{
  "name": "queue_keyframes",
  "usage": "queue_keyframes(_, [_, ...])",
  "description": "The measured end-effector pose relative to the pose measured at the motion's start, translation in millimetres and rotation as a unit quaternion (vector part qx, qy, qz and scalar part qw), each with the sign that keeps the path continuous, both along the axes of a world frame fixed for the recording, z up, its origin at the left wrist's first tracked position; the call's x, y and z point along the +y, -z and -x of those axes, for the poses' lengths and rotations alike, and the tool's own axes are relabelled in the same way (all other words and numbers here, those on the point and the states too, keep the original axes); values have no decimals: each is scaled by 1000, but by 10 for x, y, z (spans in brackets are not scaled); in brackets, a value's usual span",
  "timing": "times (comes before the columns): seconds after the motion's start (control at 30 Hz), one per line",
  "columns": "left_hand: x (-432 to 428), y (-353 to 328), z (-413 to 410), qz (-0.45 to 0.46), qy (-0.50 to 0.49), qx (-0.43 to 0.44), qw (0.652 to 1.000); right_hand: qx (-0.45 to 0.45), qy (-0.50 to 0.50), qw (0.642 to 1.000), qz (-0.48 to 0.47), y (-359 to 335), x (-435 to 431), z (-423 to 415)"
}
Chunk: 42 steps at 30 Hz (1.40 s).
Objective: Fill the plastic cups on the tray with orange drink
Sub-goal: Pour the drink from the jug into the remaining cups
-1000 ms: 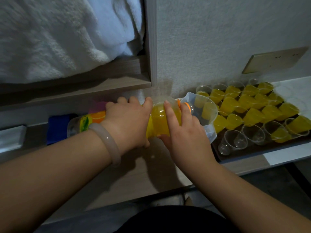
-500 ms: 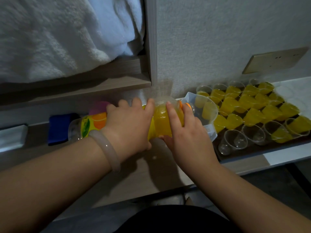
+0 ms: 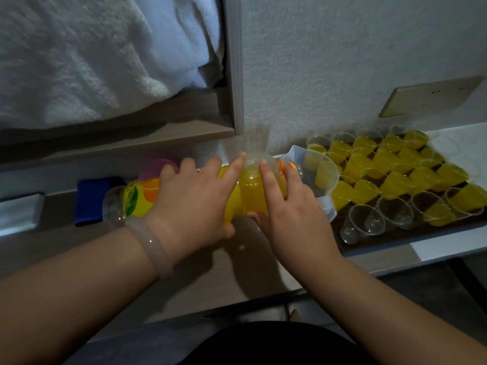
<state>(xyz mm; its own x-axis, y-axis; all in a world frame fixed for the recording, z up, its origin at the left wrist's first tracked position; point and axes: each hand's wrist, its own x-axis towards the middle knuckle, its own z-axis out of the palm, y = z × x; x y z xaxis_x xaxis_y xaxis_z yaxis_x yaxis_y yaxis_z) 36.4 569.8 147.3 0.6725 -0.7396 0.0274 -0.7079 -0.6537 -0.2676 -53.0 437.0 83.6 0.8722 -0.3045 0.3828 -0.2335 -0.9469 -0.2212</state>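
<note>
A large orange drink bottle (image 3: 251,192) lies nearly level above the desk, neck pointing right into a clear plastic jug (image 3: 322,175). My left hand (image 3: 195,201) grips the bottle's labelled body from above. Round the bottle near its shoulder, my right hand (image 3: 290,214) holds on, next to the jug. On a dark tray (image 3: 395,239) at the right stand several small plastic cups; most hold orange drink (image 3: 395,184), and three at the front (image 3: 366,223) are clear.
A wooden desk (image 3: 210,270) carries everything. A blue object (image 3: 91,200) and a white pack (image 3: 18,210) lie at the left by the wall. White towels (image 3: 92,56) fill a shelf above. A wall socket plate (image 3: 429,100) sits above the tray.
The bottle's base end has lifted slightly and both hands have shifted a little with it; the tilt toward the jug is steeper.
</note>
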Motion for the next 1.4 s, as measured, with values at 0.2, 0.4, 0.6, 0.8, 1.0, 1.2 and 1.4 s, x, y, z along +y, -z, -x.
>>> queue_keyframes(0.2, [-21,-25,-17,-5,3,-17,1000,-7,-1,1000,-10,-1,-3,-3])
queue_keyframes(0.4, [-41,-33,-7,-6,6,-25,1000,-13,0,1000,-15,20,-25,2])
queue_keyframes(0.6, [-53,-55,-12,-12,12,-28,999,-15,3,1000,-20,18,-24,2])
queue_keyframes(0.8, [-61,-69,-9,-14,14,-31,999,-14,3,1000,-21,2,-24,13])
queue_keyframes(1.0, [-58,-59,4,-14,11,-29,999,-7,-3,1000,-19,-11,-28,31])
queue_keyframes(1.2, [-64,-76,14,-19,9,-32,999,-6,-5,1000,-21,-13,-34,34])
queue_keyframes(1.4, [-82,-107,19,-25,13,-36,999,-5,-2,1000,-24,-23,-29,41])
